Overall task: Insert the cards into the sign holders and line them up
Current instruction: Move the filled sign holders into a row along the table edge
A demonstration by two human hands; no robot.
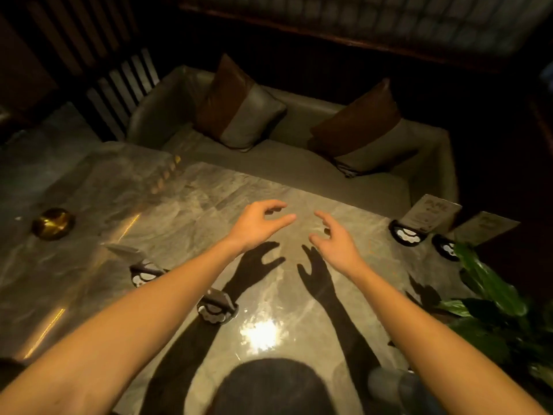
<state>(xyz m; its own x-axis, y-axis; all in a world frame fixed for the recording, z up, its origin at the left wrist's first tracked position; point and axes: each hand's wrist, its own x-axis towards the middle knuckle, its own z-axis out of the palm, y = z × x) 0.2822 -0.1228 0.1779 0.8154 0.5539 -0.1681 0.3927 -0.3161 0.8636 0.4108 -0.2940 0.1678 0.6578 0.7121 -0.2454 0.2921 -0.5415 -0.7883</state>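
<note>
Both my hands hover over the middle of the marble table, holding nothing. My left hand and my right hand face each other with fingers spread and curled. Two sign holders with black-and-white bases stand at the right edge, one holder carrying a pale card, the other holder carrying a card that leans right. Two more holders stand at the left under my left forearm: one holder with a clear panel, and one holder partly hidden by the arm.
A brass round object sits on the table's far left. A grey sofa with two brown-and-grey cushions runs behind the table. A leafy plant fills the right front corner. A bright lamp reflection lies on the near tabletop.
</note>
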